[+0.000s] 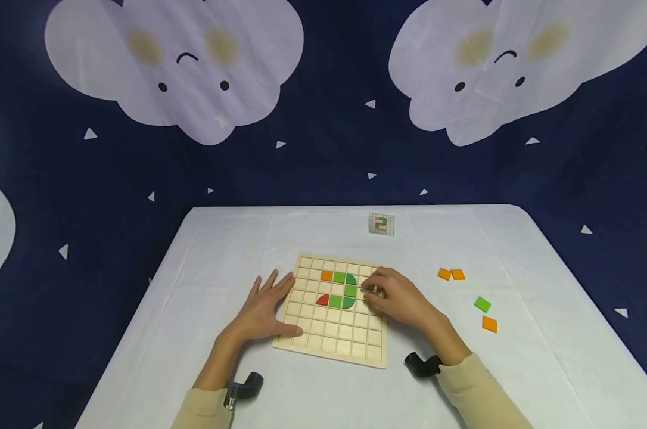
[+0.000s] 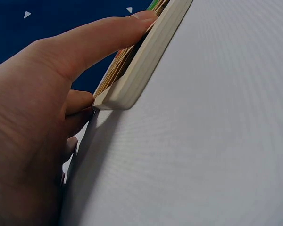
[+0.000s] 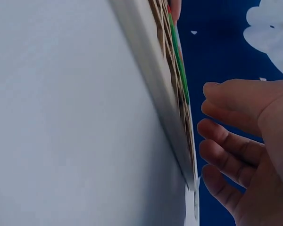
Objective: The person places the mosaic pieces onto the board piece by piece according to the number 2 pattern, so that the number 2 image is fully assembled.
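The grid board (image 1: pixel 339 339) lies mid-counter (image 1: pixel 238 238), bearing 7 coloured pieces (image 1: pixel 350 291). The left hand (image 1: pixel 261 313), fingers spread apart, rests on its left edge. The right hand (image 1: pixel 395 297), fingers loosely bent, hovers by its right edge, holding nothing visible. 4 loose tiles (image 1: pixel 489 324) lie toward the counter's right edge; a patterned card (image 1: pixel 381 224) sits near its back edge.

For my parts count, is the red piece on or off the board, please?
On: the red piece sits in a square of the board.
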Demonstrator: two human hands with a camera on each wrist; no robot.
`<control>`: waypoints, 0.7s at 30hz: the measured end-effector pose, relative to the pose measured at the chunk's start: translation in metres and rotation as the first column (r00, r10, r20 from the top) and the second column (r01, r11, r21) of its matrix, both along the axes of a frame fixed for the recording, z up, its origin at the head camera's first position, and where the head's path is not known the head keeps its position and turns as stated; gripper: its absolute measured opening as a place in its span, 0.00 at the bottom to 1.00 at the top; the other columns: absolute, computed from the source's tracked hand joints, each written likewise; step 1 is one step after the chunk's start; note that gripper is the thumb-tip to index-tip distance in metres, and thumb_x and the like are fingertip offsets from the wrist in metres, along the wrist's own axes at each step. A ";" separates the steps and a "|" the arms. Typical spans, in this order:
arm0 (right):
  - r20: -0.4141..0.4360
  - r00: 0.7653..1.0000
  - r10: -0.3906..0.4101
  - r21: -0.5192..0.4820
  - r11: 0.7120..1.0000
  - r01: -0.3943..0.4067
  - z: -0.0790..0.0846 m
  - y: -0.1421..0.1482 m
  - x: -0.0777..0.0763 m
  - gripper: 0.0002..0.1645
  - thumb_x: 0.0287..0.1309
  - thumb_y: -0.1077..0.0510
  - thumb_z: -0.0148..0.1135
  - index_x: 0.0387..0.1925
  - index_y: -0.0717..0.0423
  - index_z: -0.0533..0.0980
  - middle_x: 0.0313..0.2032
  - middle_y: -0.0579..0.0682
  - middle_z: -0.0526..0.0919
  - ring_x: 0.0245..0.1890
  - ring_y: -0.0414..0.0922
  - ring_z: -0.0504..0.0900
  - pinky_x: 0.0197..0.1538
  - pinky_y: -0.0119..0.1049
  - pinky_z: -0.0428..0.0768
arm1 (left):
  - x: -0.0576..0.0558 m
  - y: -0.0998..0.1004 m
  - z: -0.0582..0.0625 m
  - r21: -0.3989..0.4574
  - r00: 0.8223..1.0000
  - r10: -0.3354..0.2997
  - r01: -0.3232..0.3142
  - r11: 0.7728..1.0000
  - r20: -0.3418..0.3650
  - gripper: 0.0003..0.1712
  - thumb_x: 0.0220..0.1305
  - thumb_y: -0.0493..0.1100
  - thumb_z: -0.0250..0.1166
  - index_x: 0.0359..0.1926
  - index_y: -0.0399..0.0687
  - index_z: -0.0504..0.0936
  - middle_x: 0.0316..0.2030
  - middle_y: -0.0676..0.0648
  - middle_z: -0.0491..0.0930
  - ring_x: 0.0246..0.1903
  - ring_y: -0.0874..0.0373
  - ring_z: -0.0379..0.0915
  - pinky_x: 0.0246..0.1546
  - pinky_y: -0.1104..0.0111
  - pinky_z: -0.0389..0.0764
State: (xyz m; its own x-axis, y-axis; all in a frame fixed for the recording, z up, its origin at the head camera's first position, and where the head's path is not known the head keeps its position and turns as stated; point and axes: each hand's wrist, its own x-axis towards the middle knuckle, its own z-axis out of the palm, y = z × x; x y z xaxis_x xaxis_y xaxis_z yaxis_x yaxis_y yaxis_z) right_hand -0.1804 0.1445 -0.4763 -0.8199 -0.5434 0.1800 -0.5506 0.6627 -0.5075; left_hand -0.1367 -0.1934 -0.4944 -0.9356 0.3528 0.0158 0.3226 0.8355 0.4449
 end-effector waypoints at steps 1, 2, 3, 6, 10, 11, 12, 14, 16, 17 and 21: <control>0.000 1.000 -0.007 -0.002 1.000 0.007 0.000 0.003 0.001 0.11 0.60 0.51 0.65 0.44 0.47 0.83 0.40 0.38 0.77 0.36 0.38 0.74 0.39 0.35 0.76 | 0.000 0.000 0.000 0.000 1.000 0.001 -0.001 1.000 0.001 0.69 0.34 0.77 0.70 0.74 0.49 0.56 0.73 0.54 0.52 0.73 0.52 0.34 0.70 0.51 0.31; -0.002 1.000 -0.014 -0.004 1.000 0.014 -0.001 0.006 0.001 0.11 0.60 0.51 0.65 0.44 0.47 0.83 0.40 0.38 0.77 0.36 0.38 0.74 0.39 0.35 0.76 | 0.000 0.000 0.000 0.001 1.000 0.002 -0.002 1.000 0.001 0.69 0.34 0.77 0.70 0.74 0.49 0.57 0.73 0.54 0.52 0.73 0.52 0.34 0.70 0.51 0.31; -0.004 1.000 -0.019 -0.007 1.000 0.019 -0.001 0.009 0.002 0.11 0.60 0.51 0.65 0.44 0.47 0.83 0.40 0.38 0.77 0.37 0.38 0.74 0.39 0.35 0.76 | 0.000 0.000 -0.001 -0.001 1.000 0.002 -0.002 1.000 0.001 0.69 0.34 0.77 0.70 0.74 0.49 0.57 0.73 0.54 0.52 0.73 0.52 0.34 0.70 0.51 0.31; -0.012 0.999 -0.035 -0.012 0.999 0.035 -0.002 0.019 0.003 0.12 0.59 0.52 0.66 0.44 0.48 0.83 0.40 0.38 0.78 0.37 0.38 0.74 0.39 0.35 0.75 | 0.000 0.000 -0.001 -0.002 1.000 0.004 -0.004 1.000 0.000 0.69 0.34 0.77 0.70 0.74 0.49 0.57 0.73 0.54 0.52 0.73 0.52 0.34 0.70 0.51 0.31; -0.018 0.998 -0.056 -0.017 0.998 0.055 -0.001 0.029 0.005 0.12 0.58 0.52 0.67 0.44 0.48 0.83 0.40 0.39 0.78 0.36 0.39 0.74 0.38 0.36 0.75 | 0.000 0.000 -0.002 0.003 1.000 0.004 -0.004 1.000 -0.004 0.69 0.34 0.77 0.69 0.74 0.49 0.57 0.73 0.54 0.52 0.73 0.52 0.34 0.70 0.51 0.31; -0.019 0.998 -0.061 -0.018 0.998 0.061 -0.001 0.031 0.005 0.13 0.58 0.53 0.67 0.45 0.48 0.83 0.40 0.39 0.78 0.36 0.39 0.74 0.38 0.36 0.75 | 0.000 0.000 -0.002 0.003 1.000 0.003 -0.003 1.000 -0.005 0.69 0.34 0.77 0.69 0.74 0.49 0.57 0.73 0.54 0.52 0.73 0.52 0.34 0.70 0.51 0.31; -0.022 0.998 -0.065 -0.020 0.998 0.064 0.000 0.033 0.005 0.13 0.57 0.53 0.67 0.45 0.48 0.83 0.40 0.39 0.78 0.36 0.40 0.75 0.38 0.37 0.75 | 0.000 0.000 -0.002 0.002 1.000 0.003 -0.003 1.000 -0.006 0.69 0.34 0.77 0.69 0.74 0.49 0.57 0.73 0.54 0.52 0.73 0.52 0.34 0.70 0.51 0.31; -0.025 0.997 -0.073 -0.022 0.997 0.073 0.000 0.037 0.005 0.14 0.57 0.53 0.68 0.45 0.48 0.83 0.40 0.41 0.79 0.36 0.40 0.75 0.38 0.37 0.75 | 0.000 -0.001 -0.002 0.003 1.000 0.001 -0.001 1.000 -0.009 0.69 0.34 0.77 0.69 0.74 0.49 0.57 0.73 0.54 0.52 0.73 0.52 0.34 0.70 0.51 0.31; -0.036 0.996 -0.081 -0.022 0.996 0.081 0.000 0.041 0.005 0.14 0.56 0.53 0.69 0.45 0.48 0.83 0.41 0.41 0.79 0.36 0.41 0.75 0.38 0.37 0.75 | 0.000 -0.001 -0.002 0.003 1.000 0.001 -0.001 1.000 -0.013 0.69 0.34 0.77 0.69 0.73 0.49 0.57 0.73 0.54 0.52 0.73 0.51 0.34 0.70 0.50 0.32; -0.040 0.995 -0.087 -0.023 0.996 0.086 0.000 0.044 0.006 0.15 0.55 0.54 0.69 0.46 0.49 0.83 0.41 0.42 0.79 0.36 0.41 0.75 0.38 0.38 0.76 | 0.000 -0.001 -0.002 0.002 1.000 0.001 -0.001 1.000 -0.015 0.69 0.34 0.78 0.69 0.74 0.49 0.57 0.73 0.54 0.52 0.73 0.51 0.34 0.70 0.50 0.32; -0.057 0.992 -0.112 -0.028 0.993 0.111 -0.001 0.055 0.007 0.16 0.54 0.54 0.71 0.46 0.50 0.83 0.43 0.40 0.79 0.37 0.42 0.75 0.39 0.38 0.76 | 0.000 0.000 -0.002 0.006 1.000 -0.006 0.006 1.000 -0.015 0.69 0.34 0.78 0.69 0.74 0.49 0.57 0.73 0.54 0.52 0.73 0.51 0.34 0.70 0.50 0.32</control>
State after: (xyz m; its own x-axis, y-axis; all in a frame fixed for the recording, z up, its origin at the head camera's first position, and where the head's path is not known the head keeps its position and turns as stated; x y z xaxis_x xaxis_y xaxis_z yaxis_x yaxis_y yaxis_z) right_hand -0.1733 0.1993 -0.4771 -0.8628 -0.4441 0.2415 -0.5032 0.7089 -0.4942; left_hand -0.1369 -0.1939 -0.4964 -0.9331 0.3582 0.0314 0.3340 0.8309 0.4450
